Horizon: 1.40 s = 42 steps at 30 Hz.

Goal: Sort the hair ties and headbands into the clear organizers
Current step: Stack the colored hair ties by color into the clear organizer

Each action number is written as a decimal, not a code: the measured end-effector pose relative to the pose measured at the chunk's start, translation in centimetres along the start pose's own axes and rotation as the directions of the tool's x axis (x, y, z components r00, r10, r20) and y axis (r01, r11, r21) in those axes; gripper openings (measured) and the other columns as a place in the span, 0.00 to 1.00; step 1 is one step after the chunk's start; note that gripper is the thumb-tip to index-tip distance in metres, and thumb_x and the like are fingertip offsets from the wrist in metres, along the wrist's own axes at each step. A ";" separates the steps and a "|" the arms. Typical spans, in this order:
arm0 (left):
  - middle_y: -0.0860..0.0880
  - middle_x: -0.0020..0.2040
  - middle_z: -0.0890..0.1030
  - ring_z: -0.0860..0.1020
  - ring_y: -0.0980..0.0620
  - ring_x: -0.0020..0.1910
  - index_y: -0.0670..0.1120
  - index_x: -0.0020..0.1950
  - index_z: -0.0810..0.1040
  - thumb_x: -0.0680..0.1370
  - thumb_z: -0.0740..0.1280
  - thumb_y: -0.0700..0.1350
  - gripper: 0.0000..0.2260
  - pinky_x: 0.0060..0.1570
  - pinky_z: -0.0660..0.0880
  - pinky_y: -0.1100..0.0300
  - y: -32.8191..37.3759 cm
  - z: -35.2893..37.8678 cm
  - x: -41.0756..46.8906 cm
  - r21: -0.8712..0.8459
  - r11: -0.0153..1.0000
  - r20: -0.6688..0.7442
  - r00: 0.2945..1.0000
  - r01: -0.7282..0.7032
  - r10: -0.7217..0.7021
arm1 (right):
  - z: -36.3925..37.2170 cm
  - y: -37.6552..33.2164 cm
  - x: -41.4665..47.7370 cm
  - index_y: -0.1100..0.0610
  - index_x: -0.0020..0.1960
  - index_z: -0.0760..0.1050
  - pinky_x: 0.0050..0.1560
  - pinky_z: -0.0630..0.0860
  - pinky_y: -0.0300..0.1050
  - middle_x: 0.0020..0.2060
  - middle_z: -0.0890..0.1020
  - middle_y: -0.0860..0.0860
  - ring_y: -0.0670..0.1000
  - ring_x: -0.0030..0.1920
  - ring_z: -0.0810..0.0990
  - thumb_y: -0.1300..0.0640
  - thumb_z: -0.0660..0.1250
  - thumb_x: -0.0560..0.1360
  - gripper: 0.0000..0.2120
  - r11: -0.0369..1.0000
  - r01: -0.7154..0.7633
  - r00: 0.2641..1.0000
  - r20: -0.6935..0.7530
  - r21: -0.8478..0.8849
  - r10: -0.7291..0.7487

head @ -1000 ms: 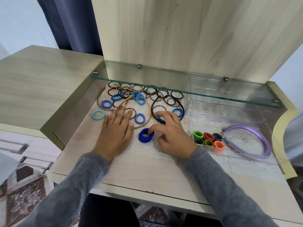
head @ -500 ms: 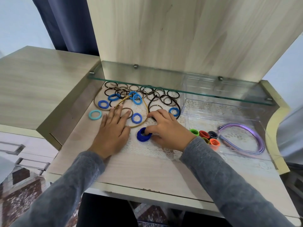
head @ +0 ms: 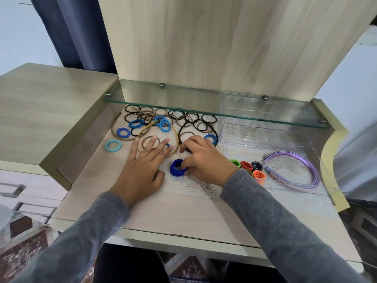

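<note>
Blue tie, left of organizer, pinched by right hand; left hand flat, relaxed. Advise lifting clear before carrying.

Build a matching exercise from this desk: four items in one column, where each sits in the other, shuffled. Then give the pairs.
Items
1. dark blue hair tie
2. teal hair tie
3. purple headbands
4. gold headband

Places
A. alone on bare wood, left of the pile
B. inside the clear organizer on the right
C. pinched by the right hand on the lace mat
D. fingers of the flat left hand lie across its loop

Pairs: 1-C, 2-A, 3-B, 4-D
</note>
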<state>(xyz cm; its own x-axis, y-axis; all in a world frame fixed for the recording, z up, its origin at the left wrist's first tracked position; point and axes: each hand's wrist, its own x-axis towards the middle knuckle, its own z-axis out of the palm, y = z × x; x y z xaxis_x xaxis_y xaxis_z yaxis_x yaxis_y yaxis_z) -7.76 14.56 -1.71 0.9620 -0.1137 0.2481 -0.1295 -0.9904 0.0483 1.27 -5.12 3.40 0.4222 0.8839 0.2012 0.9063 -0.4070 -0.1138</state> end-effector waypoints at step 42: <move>0.55 0.76 0.67 0.53 0.71 0.67 0.54 0.78 0.63 0.83 0.55 0.39 0.23 0.76 0.44 0.59 12.1 -0.7 10.0 -0.654 0.756 0.065 0.993 -0.032 0.097 | -7.5 9.0 -7.2 0.45 0.59 0.79 0.56 0.65 0.46 0.59 0.79 0.45 0.51 0.61 0.69 0.50 0.66 0.77 0.12 0.904 -0.287 0.936 0.106 -0.316 0.334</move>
<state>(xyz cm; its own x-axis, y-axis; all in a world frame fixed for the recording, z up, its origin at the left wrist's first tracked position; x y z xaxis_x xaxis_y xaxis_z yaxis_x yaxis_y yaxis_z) 0.12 1.47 2.02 0.9584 -0.2144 0.1886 -0.2854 -0.6933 0.6617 6.49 -16.83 8.20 0.6964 0.7161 0.0469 0.7043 -0.6945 0.1470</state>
